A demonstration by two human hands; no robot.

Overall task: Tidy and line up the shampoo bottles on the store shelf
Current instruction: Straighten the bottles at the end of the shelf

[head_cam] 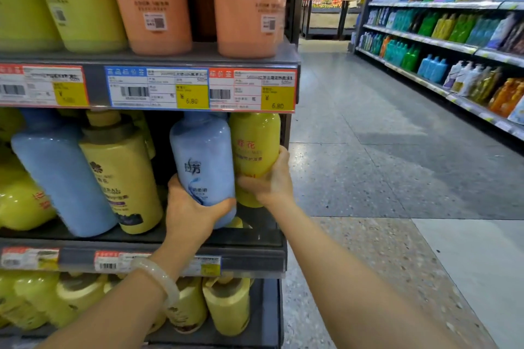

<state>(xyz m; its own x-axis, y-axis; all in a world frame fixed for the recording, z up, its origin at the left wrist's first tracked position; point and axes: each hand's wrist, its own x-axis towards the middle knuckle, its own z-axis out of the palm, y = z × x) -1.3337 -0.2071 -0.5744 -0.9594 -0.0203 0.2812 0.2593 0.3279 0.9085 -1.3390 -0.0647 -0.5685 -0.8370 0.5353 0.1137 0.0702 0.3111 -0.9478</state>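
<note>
While gripped: glossy blue btl [202, 159] L hand [188, 212], yellow btl [255, 147] R hand [272, 181].

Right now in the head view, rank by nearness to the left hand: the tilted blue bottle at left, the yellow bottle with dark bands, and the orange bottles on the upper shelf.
From the left hand:
1. Yellow bottle with dark bands, just left.
2. Tilted blue bottle, farther left.
3. Orange bottles, shelf above.

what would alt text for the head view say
At the aisle end of a store shelf, the left hand grips a blue shampoo bottle while the right hand grips the yellow bottle beside it. More blue and yellow bottles lean to their left.
</note>
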